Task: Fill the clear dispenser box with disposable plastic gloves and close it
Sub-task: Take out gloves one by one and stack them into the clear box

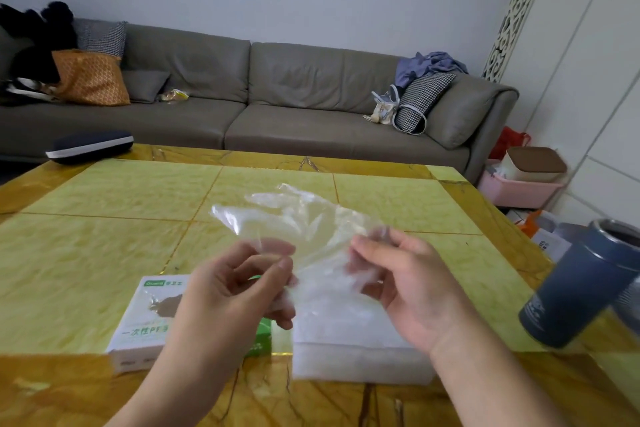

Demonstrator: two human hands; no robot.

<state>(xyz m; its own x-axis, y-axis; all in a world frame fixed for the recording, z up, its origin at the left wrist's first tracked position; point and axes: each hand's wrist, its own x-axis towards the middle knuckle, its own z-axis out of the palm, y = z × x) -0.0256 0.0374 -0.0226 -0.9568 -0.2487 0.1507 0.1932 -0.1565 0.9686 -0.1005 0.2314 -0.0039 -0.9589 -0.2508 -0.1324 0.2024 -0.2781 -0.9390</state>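
Right at the near desk edge sits the clear dispenser box, frosted-looking and seemingly packed with white film — whether its lid is on, I cannot tell from here. Beside it to the left lies the green-and-white glove carton. Above both, the left hand pinches one edge of a single disposable plastic glove while the right hand pinches the other, spreading it out in the air. So, filling looks well under way — this glove has yet to go in, and closing remains. Off right, a dark blue canister; beyond the desk, the grey sofa.
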